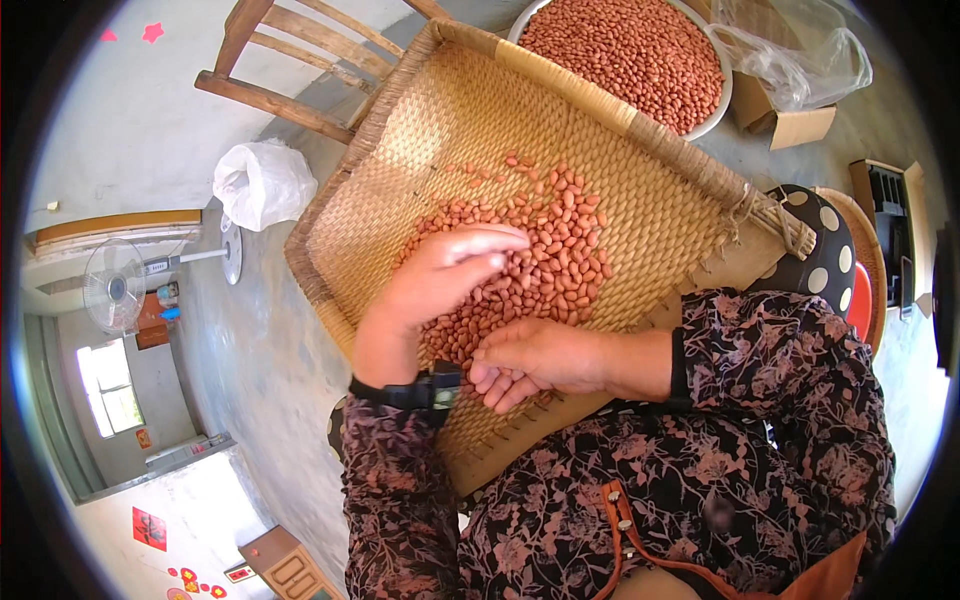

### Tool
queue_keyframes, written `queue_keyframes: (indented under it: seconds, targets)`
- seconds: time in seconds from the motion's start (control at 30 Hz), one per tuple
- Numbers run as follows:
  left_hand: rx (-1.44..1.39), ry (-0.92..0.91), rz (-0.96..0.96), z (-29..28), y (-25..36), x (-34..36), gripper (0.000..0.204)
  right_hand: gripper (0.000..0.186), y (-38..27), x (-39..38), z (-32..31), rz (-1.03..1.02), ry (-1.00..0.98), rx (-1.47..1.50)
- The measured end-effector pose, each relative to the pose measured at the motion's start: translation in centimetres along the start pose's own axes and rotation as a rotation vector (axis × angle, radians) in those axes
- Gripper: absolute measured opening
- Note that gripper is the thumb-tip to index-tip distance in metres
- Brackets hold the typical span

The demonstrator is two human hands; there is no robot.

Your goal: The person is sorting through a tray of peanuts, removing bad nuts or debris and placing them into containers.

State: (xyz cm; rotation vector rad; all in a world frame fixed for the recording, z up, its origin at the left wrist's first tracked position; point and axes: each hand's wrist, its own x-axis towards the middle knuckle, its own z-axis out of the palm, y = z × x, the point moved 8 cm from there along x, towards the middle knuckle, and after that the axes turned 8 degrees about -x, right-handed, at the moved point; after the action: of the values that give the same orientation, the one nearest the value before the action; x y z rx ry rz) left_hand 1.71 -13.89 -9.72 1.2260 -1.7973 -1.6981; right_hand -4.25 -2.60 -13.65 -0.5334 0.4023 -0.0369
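A woven bamboo tray (655,225) with a raised rim lies across my lap, holding a spread of reddish-brown peanuts (570,250). Over the left part of the peanuts is my left hand (445,275), its fingers stretched out and the thumb a little apart, with nothing visible between them. Nearer my body, my right hand (535,360) rests at the near edge of the peanuts with its fingers curled in. Whatever lies inside those curled fingers is hidden. A dark band (405,392) circles my left wrist.
Beyond the tray stands a large pale basin (625,60) heaped with peanuts. A cardboard box (800,125) with clear plastic bag (795,60) is at the far right. A wooden chair (300,60) touches the far left; a white sack (262,185) and a fan (115,287) stand left.
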Motion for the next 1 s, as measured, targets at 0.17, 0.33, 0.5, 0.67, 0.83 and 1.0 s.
queue_keyframes:
  seconds: [0.17,0.33,0.5,0.67,0.83,1.0]
  targets:
    - [-0.082,0.481,-0.355,-9.1,-7.6,-3.3,0.031,0.030,1.0,0.1,0.4,0.036,-0.015,-0.023]
    - [0.306,0.750,-0.231,-10.5,-9.2,-2.5,0.042,0.029,0.9,0.1,0.2,0.038,-0.008,-0.019]
    - [0.414,0.669,-0.057,-9.4,-9.1,0.3,0.051,0.028,0.9,0.1,-0.2,0.058,0.000,-0.028]
    - [0.396,0.591,-0.066,-9.4,-9.3,2.1,0.050,0.029,1.0,0.1,-0.1,0.047,-0.018,-0.005]
    - [0.356,0.533,0.023,-8.7,-9.2,2.5,0.043,0.029,0.8,0.2,-0.2,0.037,0.004,0.004]
    - [0.149,0.514,0.004,-7.4,-8.6,2.5,0.038,0.028,0.8,0.1,-0.3,0.030,0.022,0.019]
